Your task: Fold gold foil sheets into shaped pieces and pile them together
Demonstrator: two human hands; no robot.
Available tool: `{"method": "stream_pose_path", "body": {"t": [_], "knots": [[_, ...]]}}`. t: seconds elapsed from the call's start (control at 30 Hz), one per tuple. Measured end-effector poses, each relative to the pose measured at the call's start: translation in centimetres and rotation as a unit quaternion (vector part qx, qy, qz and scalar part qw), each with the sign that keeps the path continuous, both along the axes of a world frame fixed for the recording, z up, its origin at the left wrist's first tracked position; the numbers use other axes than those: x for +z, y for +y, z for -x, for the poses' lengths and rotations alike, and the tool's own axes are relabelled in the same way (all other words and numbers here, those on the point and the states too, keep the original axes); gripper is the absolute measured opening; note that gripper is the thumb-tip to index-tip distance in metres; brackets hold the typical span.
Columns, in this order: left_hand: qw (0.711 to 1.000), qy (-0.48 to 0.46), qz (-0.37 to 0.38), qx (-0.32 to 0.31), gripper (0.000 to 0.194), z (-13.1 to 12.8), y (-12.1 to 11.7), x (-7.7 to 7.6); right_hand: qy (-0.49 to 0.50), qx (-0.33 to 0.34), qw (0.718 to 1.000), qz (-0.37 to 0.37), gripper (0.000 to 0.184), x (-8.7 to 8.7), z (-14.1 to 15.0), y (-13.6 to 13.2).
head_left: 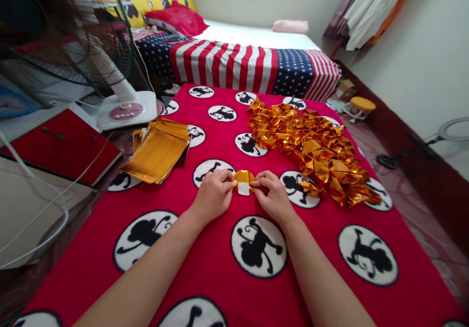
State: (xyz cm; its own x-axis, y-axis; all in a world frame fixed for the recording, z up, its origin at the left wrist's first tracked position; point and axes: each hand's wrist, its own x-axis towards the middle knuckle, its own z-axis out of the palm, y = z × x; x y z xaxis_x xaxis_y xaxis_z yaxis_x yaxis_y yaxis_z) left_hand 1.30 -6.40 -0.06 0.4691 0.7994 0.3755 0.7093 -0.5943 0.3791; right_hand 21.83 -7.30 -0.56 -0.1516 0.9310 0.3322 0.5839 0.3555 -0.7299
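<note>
A small piece of gold foil paper [244, 176], partly folded with a white patch toward me, is held just over the red cloth. My left hand [216, 192] pinches its left edge between thumb and fingers. On the opposite edge, my right hand [271, 192] has a similar pinch. To the left lies a stack of flat gold foil sheets [157, 153]. A large spread of folded gold foil pieces [308, 141] covers the right side of the cloth, and one folded piece [310, 188] sits at its near edge.
The red cloth [308, 253] with black monkey figures in white circles covers the table. A fan [126, 107] stands at the left beside a red-fronted cabinet [62, 141]. Behind is a bed with a striped, starred cover [227, 65]. A yellow stool [362, 104] is at the right.
</note>
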Motion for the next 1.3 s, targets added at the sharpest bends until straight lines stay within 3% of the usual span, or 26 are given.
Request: {"method": "stream_pose_path", "body": {"t": [0.2,0.63,0.9,1.13,1.3], "knots": [[0.999,0.04,-0.009,0.021,0.017,-0.1,-0.9,0.7,-0.005,-0.007,1.0,0.002,0.019,-0.2,0.1,0.1],[1.0,0.005,-0.026,0.006,0.021,-0.2,-0.5,-0.5,-0.054,-0.044,0.998,-0.002,0.009,-0.2,0.6,0.2],[0.999,0.008,-0.033,0.014,0.019,-0.5,-0.2,-0.2,-0.033,0.017,0.999,0.021,0.021,0.5,-0.4,0.1],[0.997,-0.068,-0.008,0.027,0.016,-0.2,0.3,-0.6,-0.031,0.022,0.999,-0.001,0.027,0.2,-0.5,-0.9],[0.989,-0.139,0.027,0.033,0.012,-0.1,0.8,-0.9,-0.011,-0.001,1.0,-0.02,0.016,-0.7,-0.2,-0.6]]}}
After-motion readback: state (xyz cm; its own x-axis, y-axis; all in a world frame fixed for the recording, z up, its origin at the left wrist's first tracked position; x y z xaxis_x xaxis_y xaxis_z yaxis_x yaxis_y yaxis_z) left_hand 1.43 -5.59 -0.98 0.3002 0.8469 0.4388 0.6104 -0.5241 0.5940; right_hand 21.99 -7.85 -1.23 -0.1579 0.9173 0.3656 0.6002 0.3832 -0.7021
